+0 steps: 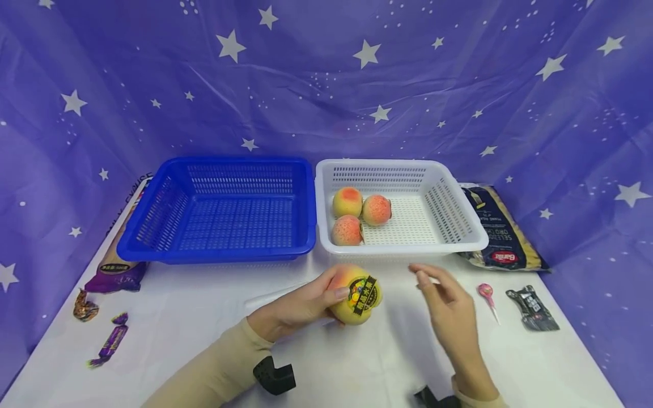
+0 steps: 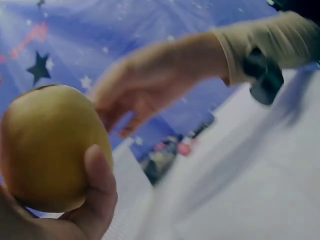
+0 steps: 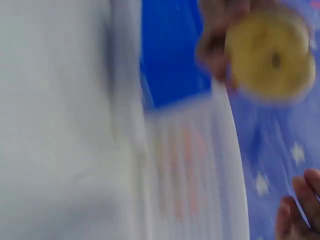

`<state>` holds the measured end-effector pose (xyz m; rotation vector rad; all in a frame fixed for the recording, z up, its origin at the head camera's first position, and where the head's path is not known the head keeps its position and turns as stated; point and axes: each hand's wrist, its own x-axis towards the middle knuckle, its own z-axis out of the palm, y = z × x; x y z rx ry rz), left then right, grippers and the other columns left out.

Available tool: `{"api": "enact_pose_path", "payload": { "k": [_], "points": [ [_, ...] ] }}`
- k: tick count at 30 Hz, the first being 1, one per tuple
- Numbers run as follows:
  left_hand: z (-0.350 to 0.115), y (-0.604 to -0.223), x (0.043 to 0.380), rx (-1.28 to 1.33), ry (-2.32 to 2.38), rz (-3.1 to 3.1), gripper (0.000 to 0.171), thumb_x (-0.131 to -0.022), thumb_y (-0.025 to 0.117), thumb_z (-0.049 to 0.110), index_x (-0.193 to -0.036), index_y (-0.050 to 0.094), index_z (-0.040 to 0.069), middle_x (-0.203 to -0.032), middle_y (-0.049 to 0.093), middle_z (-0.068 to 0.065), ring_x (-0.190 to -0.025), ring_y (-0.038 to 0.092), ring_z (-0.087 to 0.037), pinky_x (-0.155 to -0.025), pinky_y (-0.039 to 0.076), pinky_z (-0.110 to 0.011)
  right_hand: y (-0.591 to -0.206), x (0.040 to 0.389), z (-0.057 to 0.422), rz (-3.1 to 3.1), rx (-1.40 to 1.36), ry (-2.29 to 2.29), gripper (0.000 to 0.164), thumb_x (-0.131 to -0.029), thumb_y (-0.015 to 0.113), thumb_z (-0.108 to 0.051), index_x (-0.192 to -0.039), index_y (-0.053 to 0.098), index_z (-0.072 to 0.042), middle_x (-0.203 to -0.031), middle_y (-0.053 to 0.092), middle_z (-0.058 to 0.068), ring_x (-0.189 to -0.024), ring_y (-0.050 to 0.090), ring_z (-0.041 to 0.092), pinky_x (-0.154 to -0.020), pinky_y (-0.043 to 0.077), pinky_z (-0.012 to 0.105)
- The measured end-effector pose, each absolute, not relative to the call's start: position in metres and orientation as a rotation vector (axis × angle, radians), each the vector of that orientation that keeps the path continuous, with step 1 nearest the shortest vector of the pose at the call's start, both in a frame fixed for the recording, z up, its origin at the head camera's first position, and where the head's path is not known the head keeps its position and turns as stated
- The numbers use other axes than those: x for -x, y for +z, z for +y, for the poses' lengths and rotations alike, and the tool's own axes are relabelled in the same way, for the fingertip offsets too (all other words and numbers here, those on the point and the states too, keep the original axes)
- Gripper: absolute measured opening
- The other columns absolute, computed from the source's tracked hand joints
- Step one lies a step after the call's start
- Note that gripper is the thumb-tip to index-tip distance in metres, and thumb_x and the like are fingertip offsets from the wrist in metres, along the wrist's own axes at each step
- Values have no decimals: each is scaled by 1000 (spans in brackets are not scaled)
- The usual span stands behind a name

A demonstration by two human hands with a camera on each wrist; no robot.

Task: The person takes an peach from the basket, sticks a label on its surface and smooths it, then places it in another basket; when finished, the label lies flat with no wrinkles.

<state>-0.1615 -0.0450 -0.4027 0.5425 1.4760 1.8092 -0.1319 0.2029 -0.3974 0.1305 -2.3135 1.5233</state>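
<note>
A yellow-red peach (image 1: 352, 314) with a black label band and a colourful round sticker sits in my left hand (image 1: 298, 309), which grips it above the white table in front of the baskets. In the left wrist view the thumb presses the side of the peach (image 2: 55, 145). My right hand (image 1: 454, 311) is apart, to the right of the peach, its fingers loosely bent and holding nothing. Three more peaches, one of them a speckled red peach (image 1: 377, 210), lie in the left part of the white basket (image 1: 459, 247). The right wrist view is blurred.
A blue basket (image 1: 214, 253) stands at the back left. Snack bags lie at both sides, one a pasta bag (image 1: 502, 232). A purple candy (image 1: 109, 343) and a brown-wrapped candy (image 1: 84, 306) are left; a lollipop (image 1: 486, 291) and a black packet (image 1: 533, 309) right.
</note>
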Motion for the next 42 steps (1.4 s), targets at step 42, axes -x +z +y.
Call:
{"api": "enact_pose_path", "payload": {
  "k": [42],
  "points": [
    [34, -397, 292, -465, 387, 2968, 66, -65, 64, 60, -106, 51, 10, -91, 58, -1, -99, 48, -21, -92, 21, -45, -417, 204, 252, -2634, 33, 776, 63, -94, 41, -31, -136, 18, 10, -142, 15, 27, -134, 6, 34, -106, 8, 50]
  ]
}}
